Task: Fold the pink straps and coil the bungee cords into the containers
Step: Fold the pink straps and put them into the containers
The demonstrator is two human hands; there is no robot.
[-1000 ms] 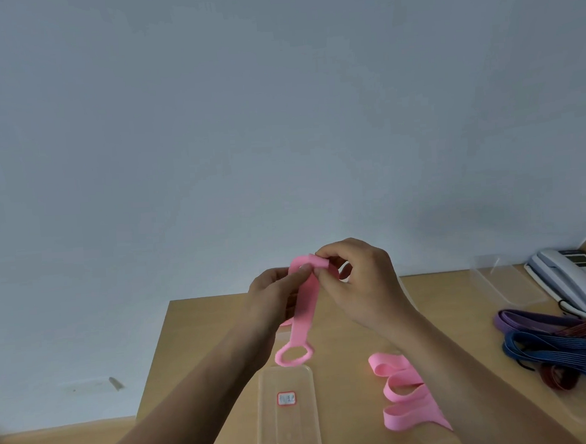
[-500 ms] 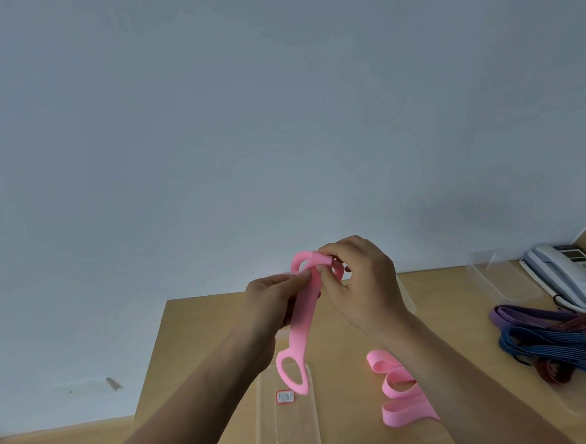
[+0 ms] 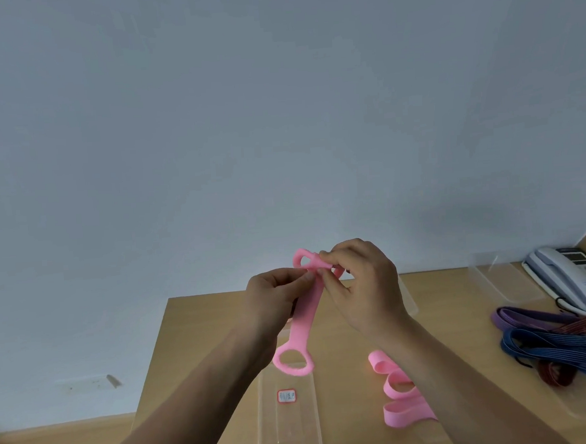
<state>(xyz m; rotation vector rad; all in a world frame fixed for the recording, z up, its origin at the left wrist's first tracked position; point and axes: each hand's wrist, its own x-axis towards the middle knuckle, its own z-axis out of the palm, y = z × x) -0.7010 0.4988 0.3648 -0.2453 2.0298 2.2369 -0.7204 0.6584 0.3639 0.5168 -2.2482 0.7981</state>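
Note:
A pink strap (image 3: 302,319) with a ring at each end hangs in the air above the wooden table (image 3: 202,333). My left hand (image 3: 276,300) and my right hand (image 3: 360,286) both pinch its folded upper end, where one ring sticks up. The lower ring dangles over a clear plastic container (image 3: 288,424) with a red-edged label. A second pink strap (image 3: 401,395) lies in loose folds on the table, partly behind my right forearm. Blue bungee cords (image 3: 560,349) and purple bungee cords (image 3: 534,318) lie at the right, with a dark red cord (image 3: 556,375) among them.
A second clear container (image 3: 504,282) sits at the back right, beside a white desk phone (image 3: 573,278). A grey wall rises behind the table. The table's left edge drops to a lower wooden floor.
The strap's upper fold has been worked over, and its top ring now sticks up left of my right hand. The hanging lower ring has swung slightly.

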